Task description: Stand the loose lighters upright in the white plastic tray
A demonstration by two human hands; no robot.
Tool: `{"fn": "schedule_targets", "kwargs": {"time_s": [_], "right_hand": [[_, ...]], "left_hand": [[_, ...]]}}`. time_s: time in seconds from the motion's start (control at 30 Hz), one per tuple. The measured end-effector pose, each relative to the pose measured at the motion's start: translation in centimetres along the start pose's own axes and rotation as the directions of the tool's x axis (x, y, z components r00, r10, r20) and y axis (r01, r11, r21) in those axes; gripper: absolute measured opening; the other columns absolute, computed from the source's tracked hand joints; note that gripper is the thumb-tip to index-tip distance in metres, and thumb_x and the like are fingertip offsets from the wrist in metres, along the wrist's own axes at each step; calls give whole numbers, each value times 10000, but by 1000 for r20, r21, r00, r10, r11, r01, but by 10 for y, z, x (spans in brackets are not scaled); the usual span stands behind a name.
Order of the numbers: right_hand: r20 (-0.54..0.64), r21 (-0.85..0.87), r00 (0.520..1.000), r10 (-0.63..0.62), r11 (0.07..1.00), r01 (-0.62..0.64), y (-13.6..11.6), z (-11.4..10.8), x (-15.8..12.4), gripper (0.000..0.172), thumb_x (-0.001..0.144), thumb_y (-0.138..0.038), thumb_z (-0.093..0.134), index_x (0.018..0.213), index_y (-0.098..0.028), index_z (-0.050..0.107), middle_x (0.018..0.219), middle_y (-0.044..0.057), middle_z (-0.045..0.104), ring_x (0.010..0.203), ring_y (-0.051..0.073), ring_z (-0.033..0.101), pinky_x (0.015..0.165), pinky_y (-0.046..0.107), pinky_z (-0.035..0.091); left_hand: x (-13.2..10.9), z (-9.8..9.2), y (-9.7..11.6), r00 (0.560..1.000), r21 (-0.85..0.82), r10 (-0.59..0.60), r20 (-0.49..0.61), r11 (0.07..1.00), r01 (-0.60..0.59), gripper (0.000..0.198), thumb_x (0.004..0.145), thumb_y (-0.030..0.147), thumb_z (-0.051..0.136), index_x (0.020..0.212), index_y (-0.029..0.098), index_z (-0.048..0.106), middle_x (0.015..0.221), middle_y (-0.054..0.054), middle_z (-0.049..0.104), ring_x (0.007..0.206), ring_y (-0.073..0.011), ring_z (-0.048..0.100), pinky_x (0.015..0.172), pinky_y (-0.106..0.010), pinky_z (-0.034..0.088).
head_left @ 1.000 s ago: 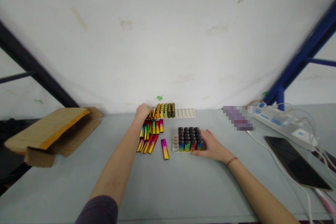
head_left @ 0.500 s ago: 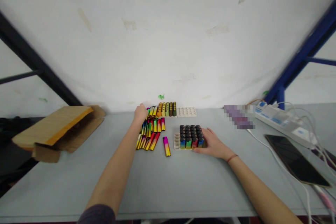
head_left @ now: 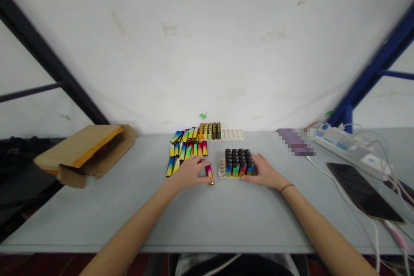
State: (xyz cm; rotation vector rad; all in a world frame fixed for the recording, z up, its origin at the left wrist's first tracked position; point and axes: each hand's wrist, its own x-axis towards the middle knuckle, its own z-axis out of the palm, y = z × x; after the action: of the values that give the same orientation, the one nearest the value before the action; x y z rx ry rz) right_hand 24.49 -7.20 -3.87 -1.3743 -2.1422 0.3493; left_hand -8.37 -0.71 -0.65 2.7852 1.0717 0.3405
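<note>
Several shiny rainbow-coloured lighters (head_left: 188, 150) lie side by side on the table, left of centre. My left hand (head_left: 189, 173) rests just in front of them, its fingertips on a lone magenta-and-gold lighter (head_left: 209, 174); I cannot tell whether they grip it. A white lighter tray (head_left: 221, 168) holds a block of upright lighters (head_left: 237, 163) with black tops, and its left-hand holes show empty. My right hand (head_left: 265, 172) clasps the tray's right end and front corner. Behind stands a row of upright lighters (head_left: 210, 131).
A white holed tray (head_left: 233, 135) sits at the wall. A cardboard box flap (head_left: 87, 151) lies at left. To the right are a blurred purple item (head_left: 296, 142), a power strip (head_left: 346, 151), a white cable (head_left: 343, 189) and a dark phone (head_left: 365, 192).
My left hand has come back from the far end of the lighters to the lone lighter. The loose lighters now lie more spread out. My right hand stays on the tray.
</note>
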Motion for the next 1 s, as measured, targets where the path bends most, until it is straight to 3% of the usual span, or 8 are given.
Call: {"fn": "schedule_targets", "kwargs": {"time_s": [0.1,0.2,0.3,0.43,0.57,0.73,0.87,1.0], "right_hand": [[24,33,1000,0,999,-1,1,-1,0,670,786,-653,738,1263,-193,638,1198,131,710,1070,329,642,1000,501,449],[26,35,1000,1,999,-2,0,-2,1,644,793,-650,729,1238,-191,650,1160,124,719,1035,323,645,974,491,460],[13,34,1000,2,999,-3,-1,-2,1,629,787,-644,734,1221,-194,662,1126,113,727,1007,318,649,959,483,468],[2,34,1000,11,999,-11,-2,-2,1,625,782,-639,734,1220,-198,664,1124,110,726,1002,321,648,960,491,471],[5,32,1000,25,999,-25,-1,-1,1,626,779,-651,727,1201,-192,674,1103,115,728,1000,329,652,966,503,475],[3,36,1000,19,999,-19,-3,-2,1,628,781,-655,727,1215,-205,669,1110,112,731,1002,327,652,966,504,481],[17,37,1000,22,999,-22,-5,-3,2,621,783,-646,731,1215,-205,662,1139,115,730,1012,325,655,967,504,479],[23,45,1000,16,999,-17,-4,-2,3,637,776,-633,746,1241,-208,650,1177,116,727,1055,336,655,993,512,463]], "left_hand": [[-19,9,24,999,50,-6,39,999,4,620,822,647,690,1294,244,687,1338,-137,652,1197,-335,599,1030,-519,470],[-21,9,28,999,42,31,23,999,-32,574,802,624,723,1241,254,709,1278,-116,679,1160,-312,626,1049,-506,460],[-13,-1,8,994,26,57,-93,998,-55,556,781,576,753,1222,239,717,1308,-126,665,1192,-306,625,1067,-471,463],[0,-26,-39,959,-1,-73,-275,997,75,525,824,490,703,1252,186,700,1381,-156,631,1263,-309,598,1115,-464,445],[14,-39,-62,978,5,-102,-181,994,105,522,789,446,728,1247,198,707,1423,-143,620,1299,-317,576,1136,-486,421],[26,-30,-50,991,48,-132,-35,990,133,408,795,388,717,1184,271,749,1447,-96,619,1301,-351,560,1118,-538,408],[25,-23,-40,984,25,-163,-71,986,165,340,860,328,620,1161,247,755,1407,-101,650,1301,-336,552,1151,-559,362],[27,-8,-8,991,-246,-84,-105,968,56,780,776,507,745,1447,157,558,1520,-196,527,1405,-348,472,1200,-521,324]]}}
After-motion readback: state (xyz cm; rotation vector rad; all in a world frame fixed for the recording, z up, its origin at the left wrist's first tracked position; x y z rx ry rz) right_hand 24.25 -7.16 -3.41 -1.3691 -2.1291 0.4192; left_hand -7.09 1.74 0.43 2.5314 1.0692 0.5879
